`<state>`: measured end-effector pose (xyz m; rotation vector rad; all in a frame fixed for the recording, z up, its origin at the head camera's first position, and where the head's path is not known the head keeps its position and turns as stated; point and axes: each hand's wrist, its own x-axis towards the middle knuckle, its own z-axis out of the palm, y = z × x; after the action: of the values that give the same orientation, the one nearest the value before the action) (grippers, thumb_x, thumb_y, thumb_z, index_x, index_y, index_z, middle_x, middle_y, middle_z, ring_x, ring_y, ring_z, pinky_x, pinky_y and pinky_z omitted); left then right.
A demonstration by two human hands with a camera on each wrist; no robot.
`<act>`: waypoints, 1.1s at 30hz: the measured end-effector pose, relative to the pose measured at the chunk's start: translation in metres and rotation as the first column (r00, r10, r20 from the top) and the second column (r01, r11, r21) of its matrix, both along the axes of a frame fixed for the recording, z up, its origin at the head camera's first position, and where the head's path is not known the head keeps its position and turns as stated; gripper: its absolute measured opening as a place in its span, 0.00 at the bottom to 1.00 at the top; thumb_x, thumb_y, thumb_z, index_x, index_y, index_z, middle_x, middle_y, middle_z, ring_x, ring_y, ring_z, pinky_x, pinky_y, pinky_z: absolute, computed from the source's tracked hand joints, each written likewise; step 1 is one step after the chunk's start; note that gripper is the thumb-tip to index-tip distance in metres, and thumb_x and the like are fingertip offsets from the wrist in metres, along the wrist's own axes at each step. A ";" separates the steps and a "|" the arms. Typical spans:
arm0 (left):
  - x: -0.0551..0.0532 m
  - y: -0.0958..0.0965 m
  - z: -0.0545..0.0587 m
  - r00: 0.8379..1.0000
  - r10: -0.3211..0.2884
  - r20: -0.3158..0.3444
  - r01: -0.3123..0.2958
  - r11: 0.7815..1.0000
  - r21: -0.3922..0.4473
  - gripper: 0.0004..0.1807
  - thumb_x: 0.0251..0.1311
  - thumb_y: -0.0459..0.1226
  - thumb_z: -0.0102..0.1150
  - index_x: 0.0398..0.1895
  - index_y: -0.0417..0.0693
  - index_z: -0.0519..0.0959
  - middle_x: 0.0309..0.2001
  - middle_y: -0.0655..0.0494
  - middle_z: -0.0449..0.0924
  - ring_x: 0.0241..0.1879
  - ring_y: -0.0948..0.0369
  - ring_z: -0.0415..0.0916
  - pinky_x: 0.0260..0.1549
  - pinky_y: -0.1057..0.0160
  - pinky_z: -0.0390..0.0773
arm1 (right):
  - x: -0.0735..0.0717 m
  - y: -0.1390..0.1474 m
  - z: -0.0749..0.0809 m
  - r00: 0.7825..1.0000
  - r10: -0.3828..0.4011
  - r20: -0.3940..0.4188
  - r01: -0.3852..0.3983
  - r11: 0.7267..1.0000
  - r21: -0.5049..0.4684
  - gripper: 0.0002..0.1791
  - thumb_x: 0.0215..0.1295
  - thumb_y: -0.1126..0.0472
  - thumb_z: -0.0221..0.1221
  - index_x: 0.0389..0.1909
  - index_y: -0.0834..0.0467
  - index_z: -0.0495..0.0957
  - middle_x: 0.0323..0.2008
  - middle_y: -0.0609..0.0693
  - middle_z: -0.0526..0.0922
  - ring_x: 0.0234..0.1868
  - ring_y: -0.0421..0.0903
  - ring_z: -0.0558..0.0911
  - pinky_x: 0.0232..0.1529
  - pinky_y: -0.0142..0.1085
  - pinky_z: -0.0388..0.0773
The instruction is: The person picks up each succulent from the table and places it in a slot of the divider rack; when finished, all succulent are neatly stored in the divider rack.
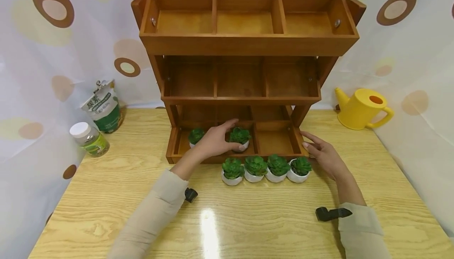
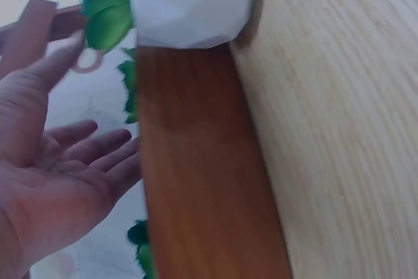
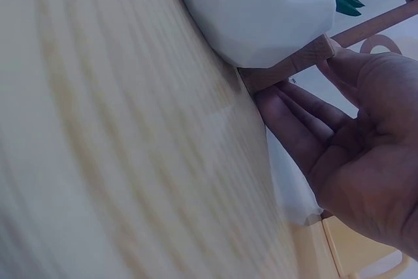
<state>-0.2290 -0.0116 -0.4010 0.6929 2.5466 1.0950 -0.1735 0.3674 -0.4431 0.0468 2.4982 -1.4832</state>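
Observation:
My left hand [image 1: 217,140] reaches into the bottom tier of a wooden shelf rack [image 1: 248,46], thumb and fingers spread around a potted succulent [image 1: 239,135] in the middle compartment. The left wrist view shows its fingers [image 2: 108,145] extended, with no grip on the pot visible. Another potted succulent [image 1: 196,136] sits in the left compartment, partly hidden by that hand. At the rack's front right corner, my right hand [image 1: 328,158] rests its fingertips and thumb on the side board [image 3: 294,66]. Beside it, a white-potted succulent [image 1: 299,168] ends a row of several in front of the rack.
On the left stand a clear jar [image 1: 90,138] with a white lid and a green-and-white clipped bag [image 1: 105,111]. A yellow watering can [image 1: 361,109] stands at the back right. The rack's upper tiers rise over the hands, and a patterned sheet [image 1: 53,73] hangs behind.

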 end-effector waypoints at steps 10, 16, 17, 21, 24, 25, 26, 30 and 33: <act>0.022 -0.018 0.027 0.999 -0.031 -0.012 0.031 1.000 0.001 0.53 0.56 0.62 0.68 0.81 0.74 0.49 0.78 0.52 0.61 0.75 0.49 0.64 0.68 0.41 0.70 | 0.002 0.000 -0.003 1.000 0.004 -0.002 -0.004 1.000 0.010 0.33 0.80 0.43 0.45 0.82 0.43 0.51 0.75 0.66 0.64 0.69 0.65 0.72 0.60 0.50 0.80; 0.035 -0.027 0.038 0.998 -0.062 -0.006 0.062 0.994 0.089 0.53 0.57 0.60 0.69 0.79 0.82 0.46 0.79 0.61 0.57 0.76 0.54 0.62 0.69 0.42 0.68 | 0.001 0.003 -0.003 1.000 0.003 -0.010 -0.003 0.999 0.032 0.33 0.80 0.42 0.46 0.81 0.42 0.52 0.76 0.64 0.63 0.65 0.52 0.78 0.58 0.45 0.82; 0.036 -0.028 0.039 0.998 -0.067 -0.007 0.068 0.992 0.105 0.53 0.57 0.60 0.70 0.79 0.84 0.46 0.79 0.62 0.57 0.76 0.54 0.62 0.69 0.44 0.69 | 0.001 0.003 -0.003 1.000 0.004 -0.013 -0.004 0.999 0.033 0.33 0.80 0.43 0.46 0.81 0.42 0.52 0.76 0.64 0.62 0.66 0.52 0.78 0.59 0.46 0.81; 0.043 -0.032 0.042 0.995 -0.095 -0.011 0.095 0.982 0.163 0.53 0.58 0.57 0.70 0.79 0.85 0.45 0.79 0.64 0.57 0.76 0.56 0.61 0.70 0.50 0.69 | 0.001 0.001 -0.003 1.000 0.007 -0.009 -0.006 1.000 0.026 0.33 0.80 0.43 0.45 0.81 0.42 0.52 0.77 0.65 0.59 0.71 0.65 0.70 0.61 0.51 0.79; 0.049 -0.036 0.043 0.995 -0.104 -0.012 0.104 0.977 0.186 0.53 0.58 0.56 0.71 0.79 0.82 0.46 0.79 0.65 0.57 0.77 0.60 0.60 0.71 0.53 0.69 | 0.001 0.001 -0.004 1.000 0.007 0.004 -0.007 1.000 0.023 0.34 0.80 0.42 0.45 0.81 0.42 0.51 0.76 0.65 0.61 0.71 0.65 0.70 0.61 0.52 0.78; 0.051 -0.038 0.043 0.995 -0.103 -0.011 0.103 0.976 0.189 0.53 0.58 0.56 0.71 0.79 0.81 0.46 0.79 0.65 0.58 0.77 0.60 0.60 0.71 0.53 0.69 | 0.001 0.001 -0.005 1.000 0.006 0.006 -0.006 1.000 0.023 0.34 0.80 0.42 0.45 0.81 0.41 0.51 0.76 0.65 0.62 0.71 0.65 0.71 0.61 0.52 0.78; 0.053 -0.039 0.043 0.995 -0.104 -0.009 0.104 0.976 0.193 0.53 0.58 0.56 0.71 0.80 0.81 0.47 0.79 0.65 0.58 0.77 0.60 0.59 0.71 0.53 0.69 | 0.001 0.001 -0.005 1.000 0.003 0.007 -0.003 1.000 0.024 0.34 0.80 0.41 0.45 0.81 0.41 0.51 0.76 0.65 0.62 0.71 0.65 0.71 0.62 0.52 0.78; 0.058 -0.043 0.041 0.994 -0.107 0.001 0.105 0.973 0.205 0.52 0.58 0.55 0.72 0.80 0.76 0.50 0.78 0.65 0.59 0.77 0.60 0.60 0.71 0.53 0.69 | 0.000 0.003 -0.003 1.000 0.000 -0.003 0.000 1.000 0.029 0.34 0.80 0.42 0.45 0.81 0.41 0.51 0.77 0.65 0.58 0.72 0.66 0.69 0.63 0.54 0.76; 0.062 -0.047 0.039 0.995 -0.101 0.012 0.097 0.977 0.188 0.52 0.56 0.55 0.72 0.80 0.75 0.52 0.78 0.67 0.60 0.76 0.60 0.61 0.70 0.51 0.70 | 0.000 0.002 -0.003 1.000 0.005 -0.004 -0.005 1.000 0.020 0.33 0.80 0.43 0.46 0.82 0.42 0.50 0.78 0.65 0.56 0.72 0.66 0.68 0.63 0.55 0.76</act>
<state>-0.1671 -0.0582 -0.3616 0.8405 2.3837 1.3113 -0.1739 0.3692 -0.4459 0.0407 2.5145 -1.4577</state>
